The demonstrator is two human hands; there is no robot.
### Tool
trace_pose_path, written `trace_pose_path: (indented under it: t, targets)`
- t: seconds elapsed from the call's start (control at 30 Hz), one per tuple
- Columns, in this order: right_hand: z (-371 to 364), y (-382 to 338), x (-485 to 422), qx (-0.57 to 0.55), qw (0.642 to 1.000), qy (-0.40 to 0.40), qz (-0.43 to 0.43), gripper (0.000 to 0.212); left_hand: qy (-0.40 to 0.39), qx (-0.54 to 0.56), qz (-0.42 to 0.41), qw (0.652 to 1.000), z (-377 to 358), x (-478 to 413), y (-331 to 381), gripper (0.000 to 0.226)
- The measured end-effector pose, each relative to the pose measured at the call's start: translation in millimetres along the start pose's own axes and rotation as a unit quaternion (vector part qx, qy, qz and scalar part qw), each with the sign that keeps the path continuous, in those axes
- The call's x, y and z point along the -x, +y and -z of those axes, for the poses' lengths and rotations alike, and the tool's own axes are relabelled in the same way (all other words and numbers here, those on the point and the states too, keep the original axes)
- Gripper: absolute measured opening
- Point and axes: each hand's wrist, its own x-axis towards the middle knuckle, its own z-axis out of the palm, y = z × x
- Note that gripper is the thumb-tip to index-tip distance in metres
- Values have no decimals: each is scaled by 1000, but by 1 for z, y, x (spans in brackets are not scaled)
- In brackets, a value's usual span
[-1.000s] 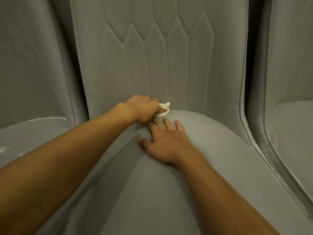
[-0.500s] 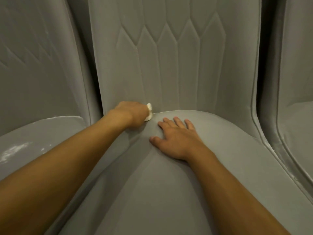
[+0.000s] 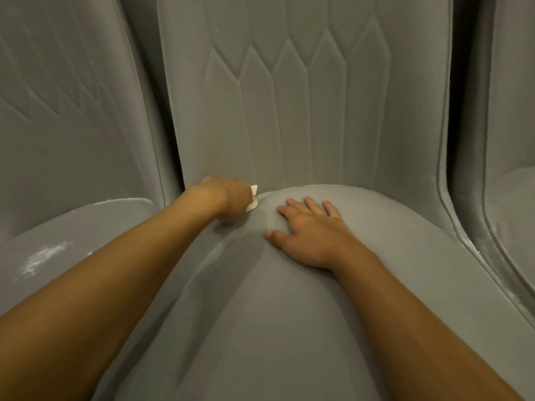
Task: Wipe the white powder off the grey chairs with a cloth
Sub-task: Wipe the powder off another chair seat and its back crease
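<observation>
A grey padded chair (image 3: 289, 314) fills the middle of the view, with a quilted backrest (image 3: 304, 111). My left hand (image 3: 228, 198) grips a small white cloth (image 3: 253, 198) and holds it in the crease where seat meets backrest, at the left end. Most of the cloth is hidden under the hand. My right hand (image 3: 312, 230) lies flat on the seat just right of it, fingers straight and spread. A second grey chair (image 3: 72, 227) on the left carries a patch of white powder (image 3: 40, 259) on its seat.
A third grey chair (image 3: 509, 183) stands on the right, with faint white powder along its seat edge (image 3: 474, 250). Narrow dark gaps separate the three chairs. A thin white line marks the back rim of the left chair's seat.
My left hand has slid the cloth leftward along the seat crease. My right hand stays flat on the seat. The view has shifted left, showing more of the left chair's powder.
</observation>
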Motion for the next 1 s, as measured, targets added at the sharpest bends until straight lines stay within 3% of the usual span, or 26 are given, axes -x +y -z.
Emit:
trace_pose_path:
  t: [0.1,0.3,0.47,0.57,0.73,0.83,1.0]
  targets:
    - [1,-2,0,1,1000,-1,-3,70,-3,24,-15,1000,-2,5,-10,42]
    - [1,-3,-1,0,1000,2,-4,70,116,63,-60,989,-9,-18,18,45]
    - [1,0,-4,-9,1000,17,4,69,117,-5,-13,993,-9,-22,31,48]
    - [0,1,-5,-8,1000,18,4,70,86,6,14,996,-11,-13,23,51]
    - [-1,2,-6,0,1000,16,2,70,45,66,-7,997,-18,14,6,53]
    - [-1,2,-6,8,1000,17,0,71,97,101,-27,990,-37,24,-2,45]
    - [-2,4,-10,3,1000,24,5,72,136,133,5,982,-35,-3,6,52]
